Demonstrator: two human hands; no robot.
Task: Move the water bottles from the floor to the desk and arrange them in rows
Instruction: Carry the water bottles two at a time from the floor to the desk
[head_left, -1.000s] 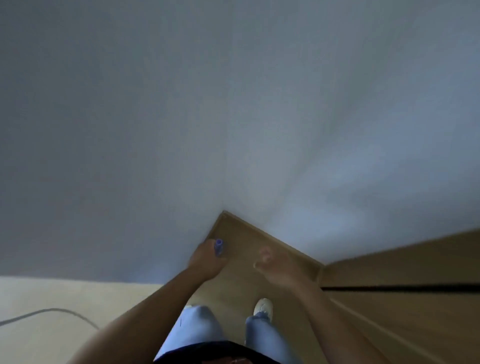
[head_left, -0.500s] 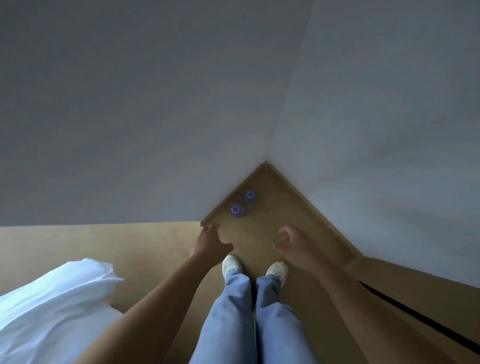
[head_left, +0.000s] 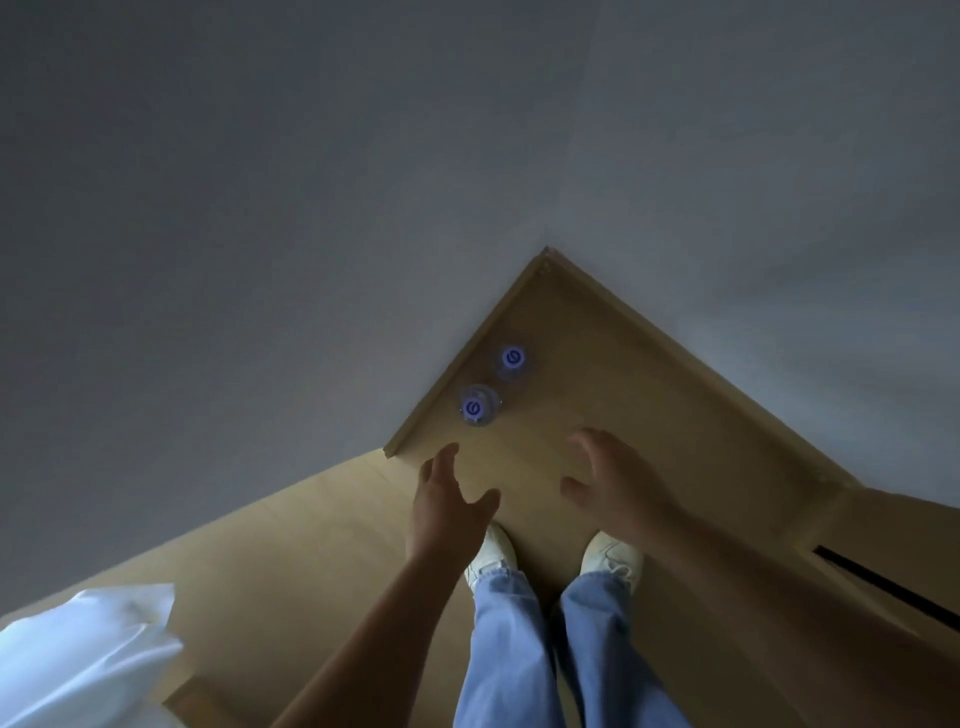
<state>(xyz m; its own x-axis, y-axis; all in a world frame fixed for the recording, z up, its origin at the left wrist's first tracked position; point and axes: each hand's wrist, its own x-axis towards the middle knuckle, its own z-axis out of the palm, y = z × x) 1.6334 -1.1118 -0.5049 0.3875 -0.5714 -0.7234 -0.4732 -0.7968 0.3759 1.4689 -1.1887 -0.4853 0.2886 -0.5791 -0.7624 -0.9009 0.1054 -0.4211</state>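
Lower centre of my frame: my left hand (head_left: 445, 506) and right hand (head_left: 613, 486), both arms extended, fingers relaxed, holding nothing.
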